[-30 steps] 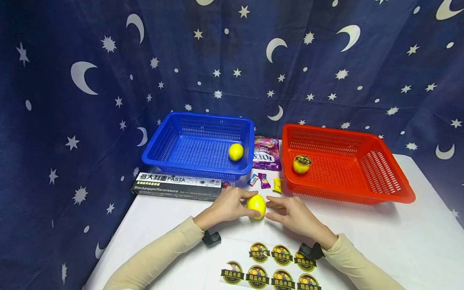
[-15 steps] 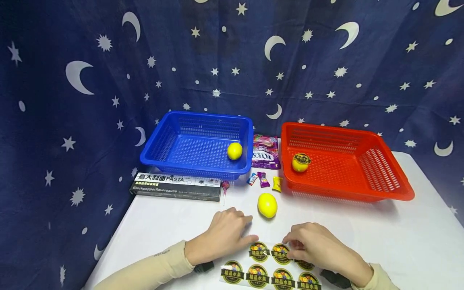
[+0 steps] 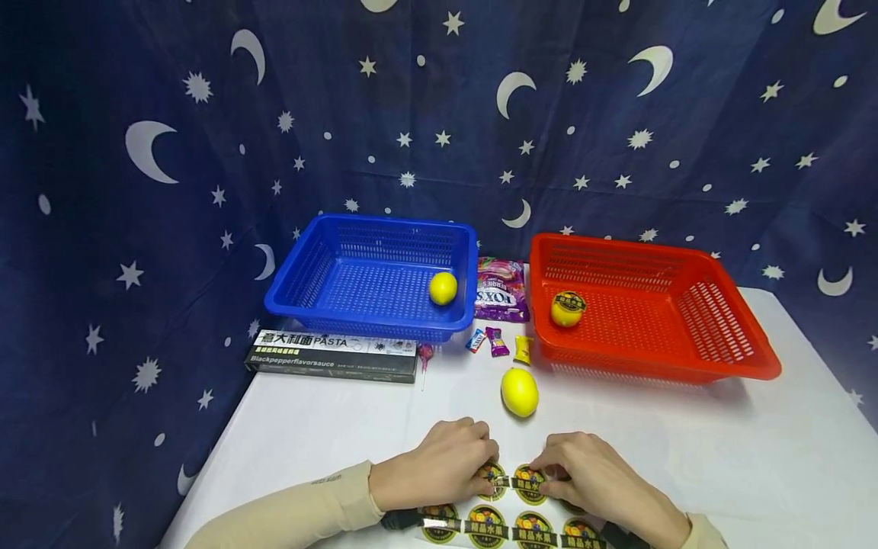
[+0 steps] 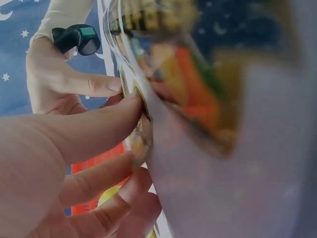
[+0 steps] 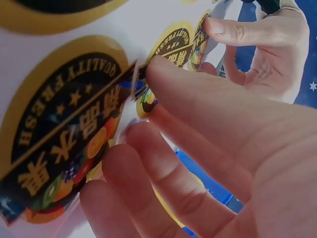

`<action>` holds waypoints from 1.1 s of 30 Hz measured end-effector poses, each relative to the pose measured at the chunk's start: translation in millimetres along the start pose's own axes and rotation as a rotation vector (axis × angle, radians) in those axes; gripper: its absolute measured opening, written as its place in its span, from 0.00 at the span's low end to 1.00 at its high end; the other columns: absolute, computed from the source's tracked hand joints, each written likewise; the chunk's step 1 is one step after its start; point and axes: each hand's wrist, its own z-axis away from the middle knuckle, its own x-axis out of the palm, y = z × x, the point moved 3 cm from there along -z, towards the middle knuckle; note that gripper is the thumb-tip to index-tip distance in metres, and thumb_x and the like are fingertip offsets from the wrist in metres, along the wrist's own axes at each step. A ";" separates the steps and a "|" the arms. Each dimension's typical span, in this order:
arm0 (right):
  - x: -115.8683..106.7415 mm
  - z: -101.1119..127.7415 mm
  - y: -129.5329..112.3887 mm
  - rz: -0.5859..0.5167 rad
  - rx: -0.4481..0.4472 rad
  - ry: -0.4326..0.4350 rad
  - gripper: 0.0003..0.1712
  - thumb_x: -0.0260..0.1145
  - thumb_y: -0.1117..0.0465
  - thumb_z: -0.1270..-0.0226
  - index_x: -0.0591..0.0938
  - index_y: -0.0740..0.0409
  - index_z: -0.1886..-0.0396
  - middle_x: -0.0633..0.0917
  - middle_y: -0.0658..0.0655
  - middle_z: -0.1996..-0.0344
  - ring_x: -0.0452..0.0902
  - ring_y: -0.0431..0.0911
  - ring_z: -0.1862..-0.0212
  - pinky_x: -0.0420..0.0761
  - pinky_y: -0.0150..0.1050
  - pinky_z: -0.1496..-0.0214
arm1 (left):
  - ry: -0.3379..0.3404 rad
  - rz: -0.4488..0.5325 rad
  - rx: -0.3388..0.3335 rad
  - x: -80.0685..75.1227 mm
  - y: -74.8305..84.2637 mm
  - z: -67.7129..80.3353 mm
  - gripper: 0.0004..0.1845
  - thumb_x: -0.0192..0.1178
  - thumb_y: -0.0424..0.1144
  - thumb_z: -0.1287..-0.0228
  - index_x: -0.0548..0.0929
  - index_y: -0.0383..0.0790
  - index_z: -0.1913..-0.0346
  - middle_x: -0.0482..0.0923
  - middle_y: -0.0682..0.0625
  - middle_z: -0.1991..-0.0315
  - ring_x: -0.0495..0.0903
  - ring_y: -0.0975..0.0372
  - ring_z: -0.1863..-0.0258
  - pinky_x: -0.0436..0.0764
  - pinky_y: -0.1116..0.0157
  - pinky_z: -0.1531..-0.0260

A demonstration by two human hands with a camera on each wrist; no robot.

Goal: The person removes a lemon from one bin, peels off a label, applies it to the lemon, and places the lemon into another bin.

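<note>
A sheet of round fruit stickers with black and gold labels lies at the table's near edge. My left hand has its curled fingers and thumb on the upper-left sticker. My right hand pinches at the right side of the neighbouring sticker. In the right wrist view, the right thumb covers the end of a sticker's black banner, with the fingers below. The left wrist view shows the left thumb at a sticker's edge. A yellow lemon lies just beyond both hands.
A blue basket and a red basket stand at the back, one lemon in each; the red basket's lemon bears a sticker. Between them are a candy bag and small wrapped sweets. A pasta box lies left.
Both hands have left the lemon and drawn back to the sticker sheet, where their fingers now work at the upper stickers. The lemon stays on the table, slightly further right.
</note>
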 end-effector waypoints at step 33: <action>-20.0 -67.2 45.7 -0.261 0.070 0.197 0.43 0.82 0.49 0.48 0.79 0.53 0.31 0.91 0.53 0.51 0.89 0.42 0.55 0.83 0.39 0.50 | 0.238 1.079 -0.426 -10.8 -69.9 -68.3 0.08 0.69 0.32 0.36 0.86 0.40 0.55 0.87 0.45 0.56 0.87 0.45 0.72 0.75 0.70 0.82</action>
